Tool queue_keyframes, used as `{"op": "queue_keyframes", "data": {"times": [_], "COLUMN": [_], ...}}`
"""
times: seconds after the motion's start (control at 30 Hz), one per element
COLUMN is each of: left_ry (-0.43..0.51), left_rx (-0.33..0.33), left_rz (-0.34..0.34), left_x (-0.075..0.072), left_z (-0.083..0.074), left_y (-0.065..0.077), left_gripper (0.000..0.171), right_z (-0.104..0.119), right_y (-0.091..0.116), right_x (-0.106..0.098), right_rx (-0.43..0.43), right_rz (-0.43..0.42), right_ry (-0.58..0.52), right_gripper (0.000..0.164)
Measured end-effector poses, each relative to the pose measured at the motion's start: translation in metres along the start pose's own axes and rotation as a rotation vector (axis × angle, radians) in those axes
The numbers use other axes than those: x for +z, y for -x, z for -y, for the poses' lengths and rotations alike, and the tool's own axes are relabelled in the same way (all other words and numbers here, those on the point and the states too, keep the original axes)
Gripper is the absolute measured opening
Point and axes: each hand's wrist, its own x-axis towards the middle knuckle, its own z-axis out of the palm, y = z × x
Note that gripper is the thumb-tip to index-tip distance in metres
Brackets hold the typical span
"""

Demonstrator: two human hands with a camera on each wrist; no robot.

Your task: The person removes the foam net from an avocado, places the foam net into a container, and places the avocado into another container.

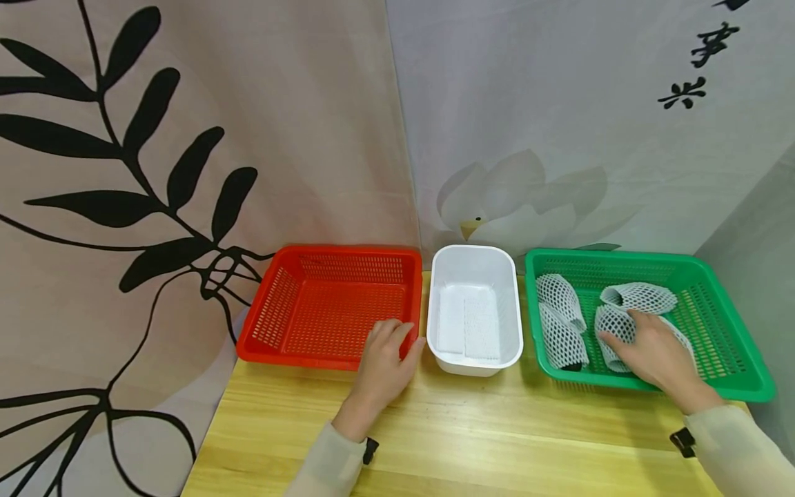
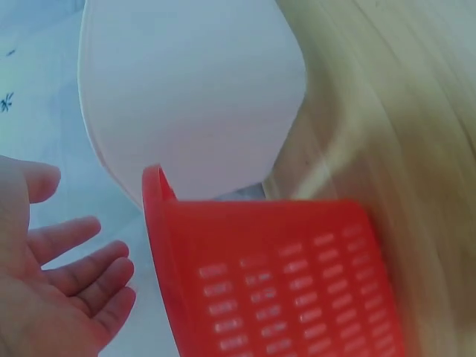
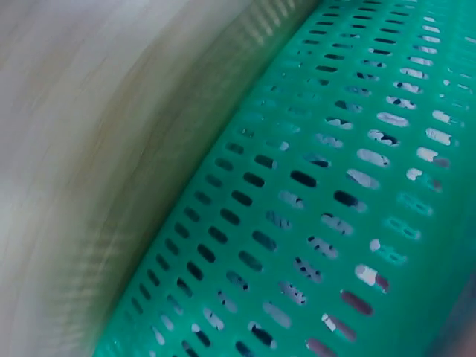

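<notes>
My left hand [image 1: 385,362] hangs over the front right corner of the red basket [image 1: 332,360]. Its fingers are loosely bent with nothing between them, and the left wrist view shows them beside the basket's rim. My right hand [image 1: 664,355] reaches into the green basket [image 1: 739,331]. Thumb and index finger lie over a white foam mesh sleeve [image 1: 611,324]; whether they grip it I cannot tell. Behind it lies another mesh sleeve [image 1: 649,297], and more [image 1: 559,331] lie along the left side. In the right wrist view the green basket wall [image 3: 297,193] hides the hand.
A white plastic tub [image 1: 475,369] stands between the two baskets, its bottom bare. All three stand on a wooden table [image 1: 497,442] against a printed cloth backdrop [image 1: 310,138]. The red basket's floor shows bare.
</notes>
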Motion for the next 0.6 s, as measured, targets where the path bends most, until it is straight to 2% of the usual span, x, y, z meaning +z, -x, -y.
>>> {"op": "queue_keyframes", "data": {"times": [0.2, 0.6], "left_ry": [-0.013, -0.020], "left_rx": [0.033, 0.031], "left_rz": [-0.005, 0.008], "left_x": [0.008, 0.018], "left_z": [-0.004, -0.010], "left_y": [-0.002, -0.005], "left_gripper": [0.034, 0.026], "right_z": [-0.001, -0.002], "right_y": [-0.006, -0.017], "right_x": [0.003, 0.002], "right_rx": [0.057, 0.175], "right_rz": [0.026, 0.078], "right_ry": [0.006, 0.058], "right_gripper": [0.097, 0.097]}}
